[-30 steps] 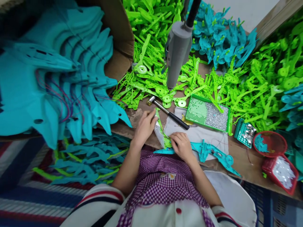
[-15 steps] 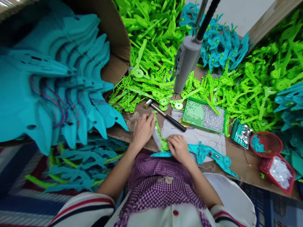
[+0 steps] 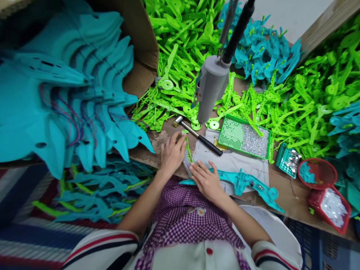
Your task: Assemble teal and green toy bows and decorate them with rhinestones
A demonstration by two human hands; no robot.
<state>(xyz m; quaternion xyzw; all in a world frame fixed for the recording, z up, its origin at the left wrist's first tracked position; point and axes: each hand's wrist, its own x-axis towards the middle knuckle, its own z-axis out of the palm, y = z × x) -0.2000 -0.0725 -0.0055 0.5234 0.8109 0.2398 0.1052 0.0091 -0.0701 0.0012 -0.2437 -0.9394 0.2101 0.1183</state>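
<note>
A long, narrow lime-green plastic piece (image 3: 189, 149) lies at the table's front edge, partly on a clear strip; its near end is hidden under my right hand. My left hand (image 3: 172, 154) rests along its left side, fingers apart and fingertips touching near the far end. My right hand (image 3: 207, 182) lies flat over the near end, fingers stretched and thumb raised. Beneath and beside it runs a jointed turquoise plastic part (image 3: 239, 180), its middle covered by the hand. A black-handled hammer (image 3: 209, 145) lies just beyond my hands.
A grey electric screwdriver (image 3: 212, 88) hangs over the table. A green tray (image 3: 270, 144) holds small metal pieces, near red baskets (image 3: 334, 176). Lime-green parts (image 3: 180, 67) pile up behind. Turquoise shells (image 3: 98, 82) fill a cardboard box at left. A white cloth (image 3: 233, 159) covers some table.
My right hand has flattened out, its fingers stretching over the green piece's near end. My left fingers have loosened slightly. The hanging screwdriver has swung left and nearer.
</note>
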